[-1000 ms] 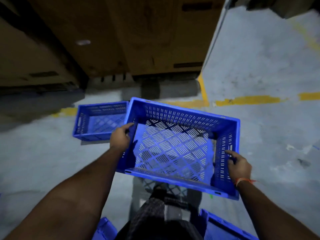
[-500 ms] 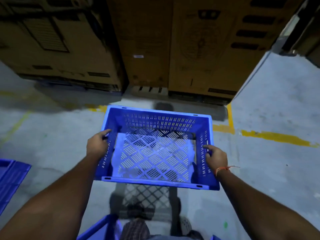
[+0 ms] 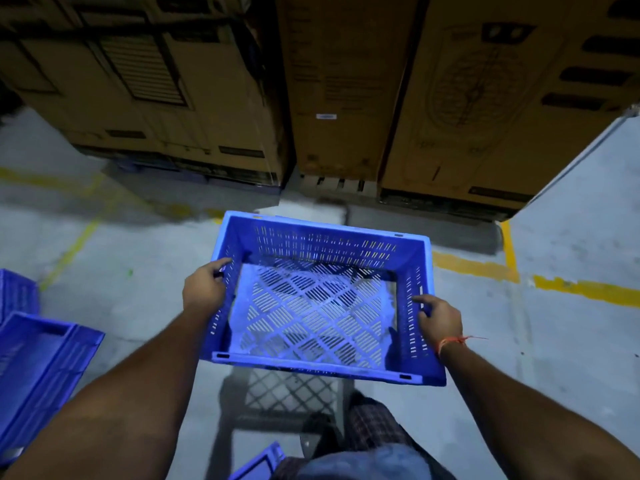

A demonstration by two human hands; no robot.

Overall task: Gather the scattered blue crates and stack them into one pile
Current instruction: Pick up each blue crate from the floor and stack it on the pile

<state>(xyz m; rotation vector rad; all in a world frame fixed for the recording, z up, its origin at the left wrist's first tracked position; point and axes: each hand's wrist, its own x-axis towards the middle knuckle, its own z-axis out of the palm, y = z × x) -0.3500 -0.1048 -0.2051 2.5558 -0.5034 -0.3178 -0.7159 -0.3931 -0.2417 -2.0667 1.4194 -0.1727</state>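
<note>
I carry an empty blue crate (image 3: 322, 299) with a slotted lattice floor, held level above the concrete floor in the middle of the head view. My left hand (image 3: 204, 289) grips its left wall and my right hand (image 3: 440, 317) grips its right wall. At the left edge another blue crate (image 3: 38, 368) stands on the floor, with a further blue crate (image 3: 15, 291) behind it. A corner of one more blue crate (image 3: 259, 462) shows at the bottom, near my legs.
Tall cardboard boxes (image 3: 346, 91) on pallets wall off the far side. Yellow floor lines (image 3: 585, 289) run along the right and the left (image 3: 69, 252). Grey concrete floor (image 3: 571, 358) spreads to the right.
My view has swung left with the crate in both hands. The crate once lying on the floor ahead is out of sight, and other crates have come into view at the left edge.
</note>
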